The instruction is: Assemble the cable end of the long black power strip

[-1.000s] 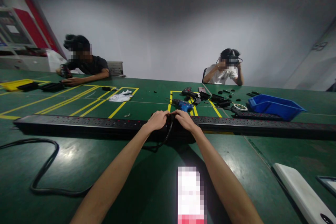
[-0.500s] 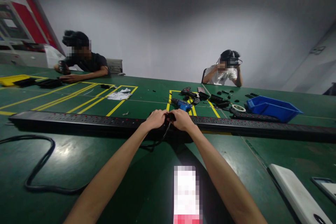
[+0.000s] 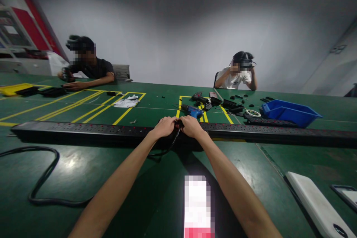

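Note:
A long black power strip (image 3: 92, 130) lies across the green table, lined with sockets and small red marks. Over its middle, my left hand (image 3: 165, 125) and my right hand (image 3: 192, 125) meet with bent fingers, fingertips almost touching. Both hands are closed around a small dark part between them, mostly hidden by the fingers. From that spot a black cable (image 3: 176, 139) comes out and curves down to the left along the table. Just beyond my right hand lies a blue cordless drill (image 3: 193, 111).
Behind the strip are a second drill (image 3: 200, 97), black plastic parts (image 3: 230, 105), a tape roll (image 3: 253, 113), a blue bin (image 3: 290, 111) and white paper (image 3: 126, 101). Thick cable (image 3: 52, 163) loops at left. A lit screen (image 3: 197, 200) and white device (image 3: 312, 197) lie nearer. Two people sit opposite.
The view has shifted very slightly. Both hands stay together at the same place on the strip, with only slight finger movement.

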The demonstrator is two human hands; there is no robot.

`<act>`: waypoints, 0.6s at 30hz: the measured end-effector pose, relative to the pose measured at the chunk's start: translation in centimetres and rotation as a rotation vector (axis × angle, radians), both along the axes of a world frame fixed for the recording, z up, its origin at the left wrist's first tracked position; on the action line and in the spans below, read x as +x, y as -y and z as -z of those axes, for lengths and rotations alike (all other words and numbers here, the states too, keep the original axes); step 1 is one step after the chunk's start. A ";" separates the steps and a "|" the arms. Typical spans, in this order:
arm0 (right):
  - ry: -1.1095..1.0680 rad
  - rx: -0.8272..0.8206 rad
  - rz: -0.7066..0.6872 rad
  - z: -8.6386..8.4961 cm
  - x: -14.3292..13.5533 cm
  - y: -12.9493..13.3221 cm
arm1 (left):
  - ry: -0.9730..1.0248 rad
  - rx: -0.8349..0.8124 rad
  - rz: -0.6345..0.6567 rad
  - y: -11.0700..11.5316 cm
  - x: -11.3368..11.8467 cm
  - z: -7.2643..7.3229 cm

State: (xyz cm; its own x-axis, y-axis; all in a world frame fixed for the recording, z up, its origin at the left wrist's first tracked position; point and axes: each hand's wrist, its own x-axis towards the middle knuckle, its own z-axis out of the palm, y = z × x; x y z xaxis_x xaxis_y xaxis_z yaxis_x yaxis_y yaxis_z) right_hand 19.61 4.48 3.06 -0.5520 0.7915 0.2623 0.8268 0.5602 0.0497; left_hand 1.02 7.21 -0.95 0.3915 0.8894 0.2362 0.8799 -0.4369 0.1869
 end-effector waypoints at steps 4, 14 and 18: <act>-0.006 -0.031 0.009 -0.4 -0.1 -0.4 | -0.007 0.005 0.006 0.1 -0.1 -0.1; -0.232 -0.173 0.004 -0.4 1.3 -0.1 | 0.017 -0.008 0.004 0.5 0.0 -0.4; -0.402 -0.237 -0.056 -0.1 1.6 -0.2 | 0.022 -0.015 0.000 0.5 0.0 -0.4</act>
State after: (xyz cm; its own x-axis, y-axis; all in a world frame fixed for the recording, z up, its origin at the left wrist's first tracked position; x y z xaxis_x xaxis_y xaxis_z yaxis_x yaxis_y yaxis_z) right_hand 21.17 4.64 3.12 -0.4873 0.8273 0.2794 0.7225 0.5617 -0.4030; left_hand 1.03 6.75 -0.52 0.3865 0.8929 0.2311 0.8755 -0.4340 0.2126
